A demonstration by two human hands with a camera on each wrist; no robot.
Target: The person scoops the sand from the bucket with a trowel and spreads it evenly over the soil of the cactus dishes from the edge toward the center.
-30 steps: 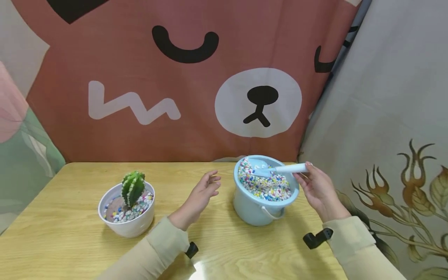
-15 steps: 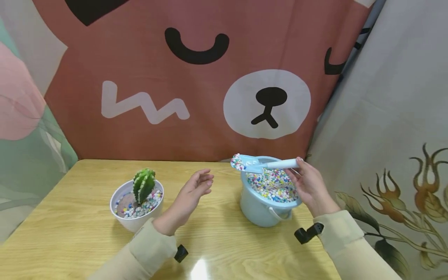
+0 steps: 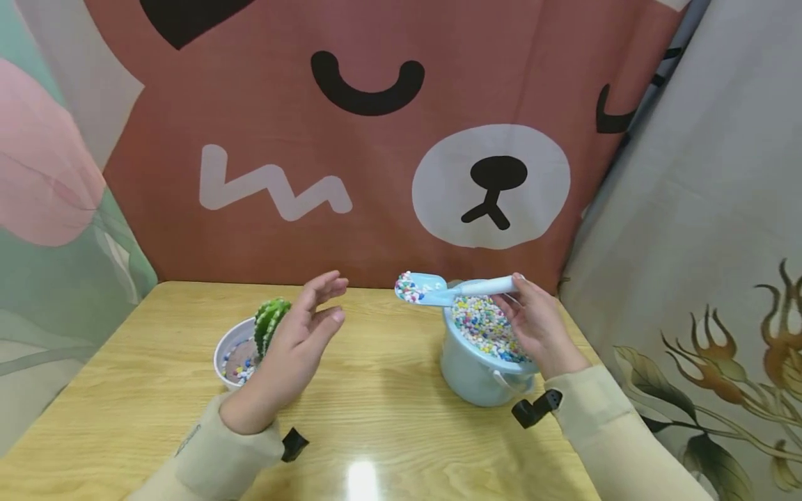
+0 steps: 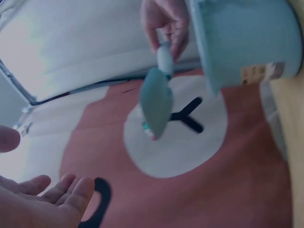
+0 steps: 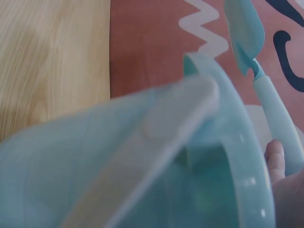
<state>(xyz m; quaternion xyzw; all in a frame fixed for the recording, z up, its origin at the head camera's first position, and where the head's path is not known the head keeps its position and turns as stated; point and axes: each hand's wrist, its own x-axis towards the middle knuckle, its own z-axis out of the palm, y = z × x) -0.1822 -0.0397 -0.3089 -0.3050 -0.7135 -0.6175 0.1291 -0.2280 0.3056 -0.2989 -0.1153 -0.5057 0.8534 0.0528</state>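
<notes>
**Light-blue plastic scoop with long pale handle, held level above the left edge of the round light-blue plastic bucket**

From my place behind the cameras, I see the scoop's blade past the left side of the bucket, while its handle crosses above the bucket's mouth. On the blade lie small multicoloured pebbles, gathered toward the tip. The right hand, over the right part of the bucket, pinches the end of the handle between thumb and fingers. I think this far grip leaves the fingers free of the rim, and the nearly level blade keeps the load from rolling off; the exact tilt I cannot tell.

Inside the bucket a bed of similar pebbles lies high, so a scoop can probably reach it easily. The white strap handle is folded down against the bucket's side, presumably to leave the mouth free.

Well to the left of the bucket stands a white round pot with a green ribbed cactus and a few pebbles. Between pot and bucket, the left hand holds nothing, its fingers loosely extended and the thumb apart. It hides part of the pot from the head camera; whether they touch, I cannot tell.
</notes>
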